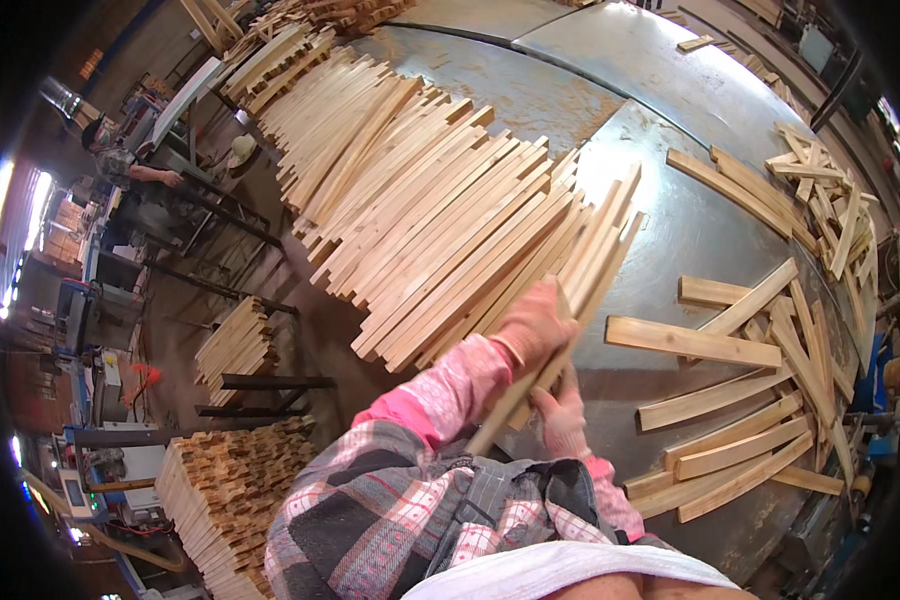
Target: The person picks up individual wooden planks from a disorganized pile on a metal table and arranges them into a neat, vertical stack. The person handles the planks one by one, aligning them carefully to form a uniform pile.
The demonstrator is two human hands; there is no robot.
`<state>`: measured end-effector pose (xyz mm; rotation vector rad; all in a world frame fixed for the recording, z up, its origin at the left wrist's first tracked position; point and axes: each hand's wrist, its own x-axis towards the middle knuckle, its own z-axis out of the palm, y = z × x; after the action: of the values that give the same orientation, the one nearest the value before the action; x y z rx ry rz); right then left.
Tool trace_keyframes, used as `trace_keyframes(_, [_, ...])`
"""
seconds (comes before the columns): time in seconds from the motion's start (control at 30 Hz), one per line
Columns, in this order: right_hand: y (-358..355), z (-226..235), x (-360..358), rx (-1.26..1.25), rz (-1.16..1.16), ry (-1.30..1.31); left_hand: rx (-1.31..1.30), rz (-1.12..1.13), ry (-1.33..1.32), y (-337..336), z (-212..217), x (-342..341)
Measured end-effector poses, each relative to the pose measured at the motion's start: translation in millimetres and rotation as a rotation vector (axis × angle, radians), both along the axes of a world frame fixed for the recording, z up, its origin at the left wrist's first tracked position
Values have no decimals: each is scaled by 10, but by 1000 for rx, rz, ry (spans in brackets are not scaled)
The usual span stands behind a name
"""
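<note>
A few long, pale wooden strips [602, 250] lie side by side in my grip, slanting from my waist up over the table. My left hand [538, 318], in a pinkish work glove, is closed around them from the left. Lower down, my right hand [563, 412], also gloved, holds the same strips from the right, its fingers partly hidden behind the wood. Just left of the held bundle spreads a wide row of similar strips [440, 225], packed edge to edge with uneven ends.
Loose strips lie crisscrossed at the right of the metal table [590, 395], one short board [692, 341] nearest my hands. Sawdust dots the table's far part. Stacked wood [235, 490] stands at the lower left, below dark metal bars [278, 382]. Another person [120, 160] works at the far left.
</note>
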<state>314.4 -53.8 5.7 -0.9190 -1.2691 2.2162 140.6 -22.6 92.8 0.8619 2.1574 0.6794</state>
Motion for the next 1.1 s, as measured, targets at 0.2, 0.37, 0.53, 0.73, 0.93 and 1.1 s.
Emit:
trace_keyframes(0.2, [75,-246,-1090,426,403,-424,-108,-74,424,-278,-631,-844])
trace_keyframes(0.37, [774,-659,-1149,188,367,-483,21,-251,557,-580,-625,-642])
trace_keyframes(0.53, [727,1,-1694,458,352,-762,127,-288,652,-1112,-672,-593])
trace_keyframes(0.73, [865,-98,-1511,445,421,-661,54,-290,833,-1057,-1026,-604])
trace_keyframes(0.93, [1327,-29,-289,512,-130,-912,288,-291,788,-960,-1117,-735])
trace_keyframes(1.1, [1835,-689,999,115,-712,-1059,455,-391,192,63,-510,88])
